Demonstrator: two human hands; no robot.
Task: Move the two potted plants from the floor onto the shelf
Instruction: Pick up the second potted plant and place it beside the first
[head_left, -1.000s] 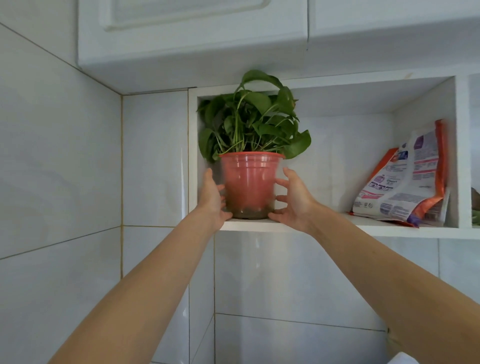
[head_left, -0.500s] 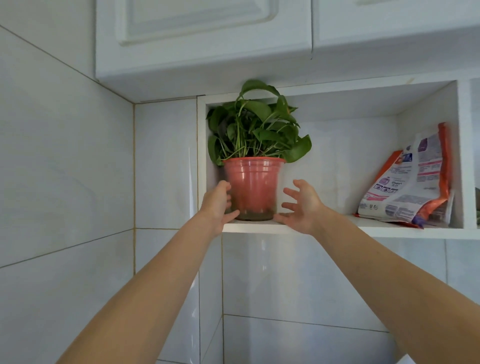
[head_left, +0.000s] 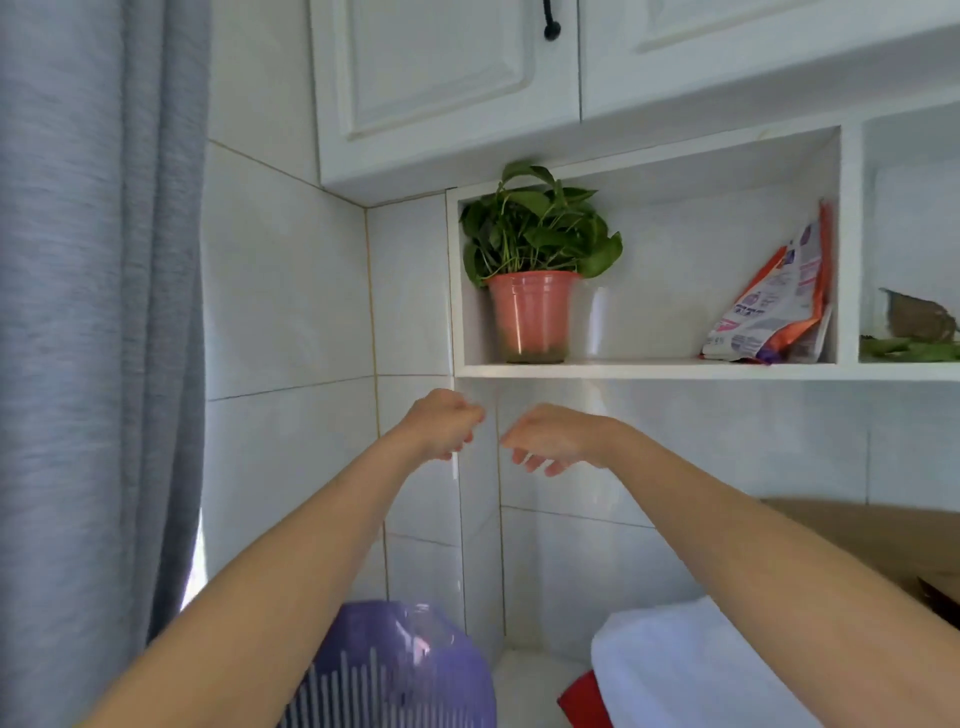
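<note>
A green leafy plant in a translucent red pot (head_left: 531, 317) stands upright at the left end of the white shelf (head_left: 644, 370), close to its left wall. Nothing touches it. My left hand (head_left: 441, 423) and my right hand (head_left: 553, 439) hang below the shelf's front edge, side by side, with fingers loosely curled downward and nothing in them. A second potted plant is not in sight.
An orange and white printed bag (head_left: 776, 306) leans at the shelf's right end. White cabinet doors (head_left: 447, 67) hang above. A grey curtain (head_left: 93, 312) fills the left. Below are a purple slotted basket (head_left: 405, 670), a white cloth (head_left: 691, 670) and a brown box (head_left: 883, 535).
Both hands have let go of the red pot and dropped below the shelf. The pot stays on the shelf. The view has pulled back and down.
</note>
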